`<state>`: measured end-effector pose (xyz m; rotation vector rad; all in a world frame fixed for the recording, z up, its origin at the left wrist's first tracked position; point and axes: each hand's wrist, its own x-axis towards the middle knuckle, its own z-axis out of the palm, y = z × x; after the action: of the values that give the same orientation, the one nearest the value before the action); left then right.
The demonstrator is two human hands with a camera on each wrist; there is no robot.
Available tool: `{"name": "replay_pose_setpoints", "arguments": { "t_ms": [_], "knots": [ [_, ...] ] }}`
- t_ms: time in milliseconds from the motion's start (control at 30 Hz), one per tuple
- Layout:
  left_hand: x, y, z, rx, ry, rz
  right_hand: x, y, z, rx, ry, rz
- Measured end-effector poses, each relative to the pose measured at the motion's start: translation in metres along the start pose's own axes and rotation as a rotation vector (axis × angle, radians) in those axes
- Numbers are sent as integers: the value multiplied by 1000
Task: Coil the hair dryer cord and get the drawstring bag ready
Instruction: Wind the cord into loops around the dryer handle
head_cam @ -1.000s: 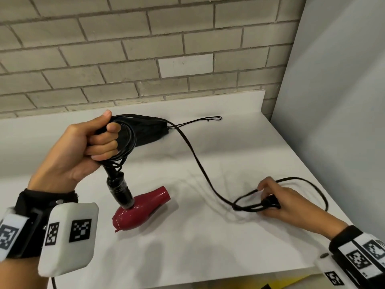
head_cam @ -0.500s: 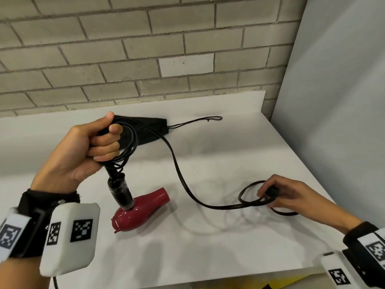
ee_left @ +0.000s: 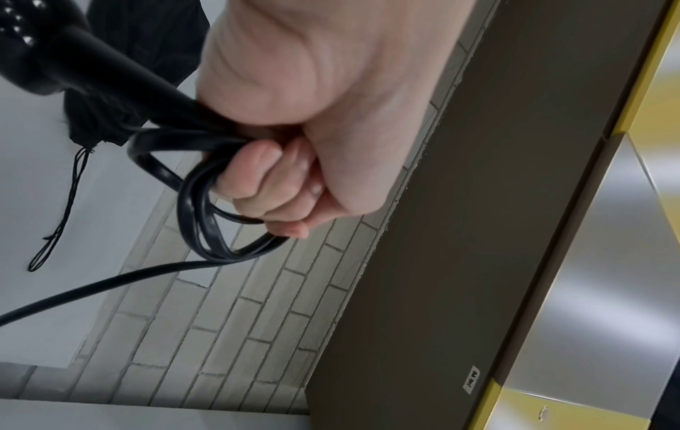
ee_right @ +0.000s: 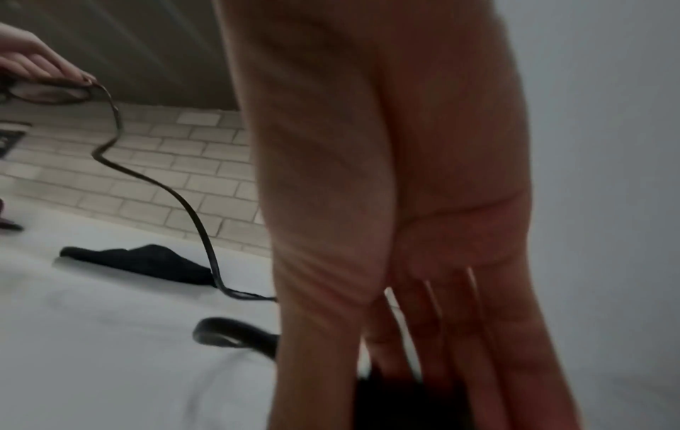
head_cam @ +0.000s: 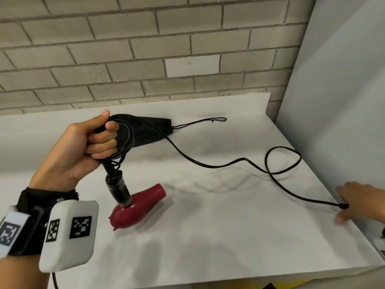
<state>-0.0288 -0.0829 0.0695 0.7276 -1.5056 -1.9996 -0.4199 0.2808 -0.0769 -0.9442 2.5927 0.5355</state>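
My left hand is raised over the white table and grips the black handle of the red hair dryer together with several loops of its black cord. The dryer's body hangs nose-down, near or touching the table. The loose cord sags rightward, makes one loop near the right wall, and ends in my right hand. That hand pinches the cord's end at the table's right edge; the right wrist view is blurred. The black drawstring bag lies flat behind my left hand, its strings trailing right.
A brick wall runs along the back of the table. A grey panel closes off the right side. The table's front edge is close to me.
My right hand has moved right and toward me with the cord end, drawing the cord out longer; the loop has shifted toward the right wall. My left hand has stayed put with the coil.
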Motion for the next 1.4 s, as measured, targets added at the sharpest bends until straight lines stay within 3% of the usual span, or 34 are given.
{"name": "replay_pose_setpoints", "arguments": {
  "t_ms": [100,167,233,300,367,500,567,633,700,767,833,900,1033,1233,1400],
  "knots": [
    [1,-4,4,6,-36,-13,6,0,9,-18,-49,-113],
    [3,-6,9,11,-62,-22,-6,-19,-13,-38,-53,-150],
    [4,-6,15,23,-87,-32,-23,-47,-51,87,107,-285],
    [6,-7,23,30,-114,-40,-50,-86,-92,369,320,-462],
    [8,-7,32,32,-145,-38,-80,-138,-126,620,438,-650],
    [10,-8,46,15,-214,-30,-79,-215,-129,730,267,-863],
    [10,-8,48,-5,-223,-29,-69,-226,-112,738,226,-867],
    [11,-8,47,-30,-214,-26,-68,-222,-95,697,278,-783],
    [12,-10,45,-41,-208,-34,-71,-210,-76,616,453,-695],
    [15,-14,45,-35,-212,-50,-77,-199,-62,535,717,-653],
    [18,-20,48,-31,-223,-69,-82,-190,-54,357,954,-675],
    [22,-27,53,-19,-251,-80,-86,-188,-49,200,1080,-736],
    [24,-39,65,13,-325,-104,-104,-208,-58,74,1110,-893],
    [14,-51,89,119,-400,-65,-124,-234,-99,116,1041,-993],
    [1,-59,108,211,-459,-70,-128,-240,-128,200,1190,-996]
  ]
}}
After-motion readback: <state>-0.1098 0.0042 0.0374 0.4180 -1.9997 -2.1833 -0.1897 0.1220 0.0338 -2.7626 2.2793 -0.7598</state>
